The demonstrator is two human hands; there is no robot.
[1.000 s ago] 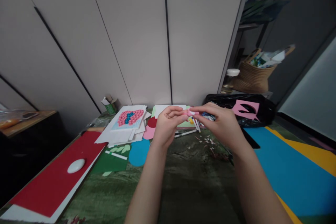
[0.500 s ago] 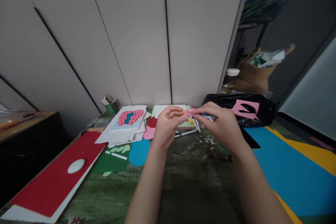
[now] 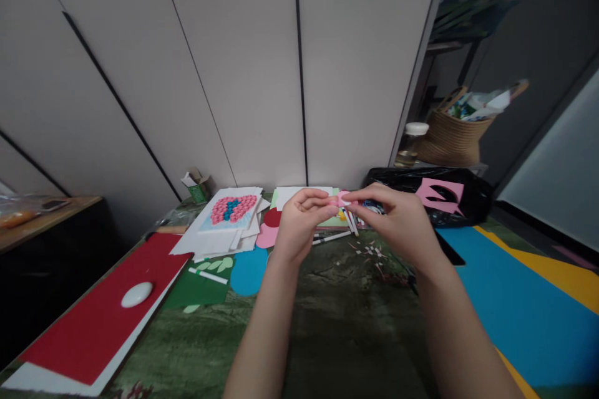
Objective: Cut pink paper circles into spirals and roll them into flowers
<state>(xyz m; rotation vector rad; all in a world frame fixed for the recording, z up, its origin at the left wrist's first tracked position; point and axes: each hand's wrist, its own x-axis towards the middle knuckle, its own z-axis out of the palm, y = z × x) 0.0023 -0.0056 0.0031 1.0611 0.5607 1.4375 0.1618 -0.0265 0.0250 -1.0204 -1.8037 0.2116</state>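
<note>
My left hand [image 3: 299, 224] and my right hand [image 3: 397, 224] meet above the green table [image 3: 327, 324]. Both pinch a small pink paper piece [image 3: 343, 199] between fingertips. The fingers of each hand are curled in around it. Below the hands lie several white pens [image 3: 337, 234] and tiny paper scraps [image 3: 374, 252].
A card with pink and blue paper rolls [image 3: 233, 209] tops a white paper stack at left. A red sheet [image 3: 103, 312] carries a white oval object [image 3: 136, 294]. Blue [image 3: 505, 305] and yellow sheets lie right. A black bag with a pink cut sheet [image 3: 440, 194] and a woven basket [image 3: 452, 137] stand behind.
The hands stay in nearly the same place. The fingertips have shifted slightly on the pink piece.
</note>
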